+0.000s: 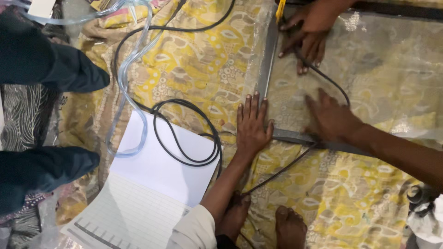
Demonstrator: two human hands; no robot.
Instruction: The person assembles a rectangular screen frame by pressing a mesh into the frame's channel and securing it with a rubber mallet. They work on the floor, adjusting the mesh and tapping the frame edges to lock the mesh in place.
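Note:
My left hand (253, 125) lies flat, fingers spread, on the yellow patterned cloth (198, 60), just left of the corner of a grey L-shaped metal strip (266, 64). My right hand (331, 121), slightly blurred, presses palm down on the clear plastic sheet (392, 74) just above the strip's lower arm (290, 136). Neither hand holds anything. A thin black cable (332, 85) runs under the plastic between my right hand and another person's hand (308, 32), which rests on the strip's top end beside a yellow tool (279, 10).
A black cable loop (184, 133) lies over a white lined sheet (152, 184). A clear tube (127, 78) snakes down the left side. Someone's dark-clothed legs (41, 64) stand at the left edge. Bare feet (290, 227) show at the bottom.

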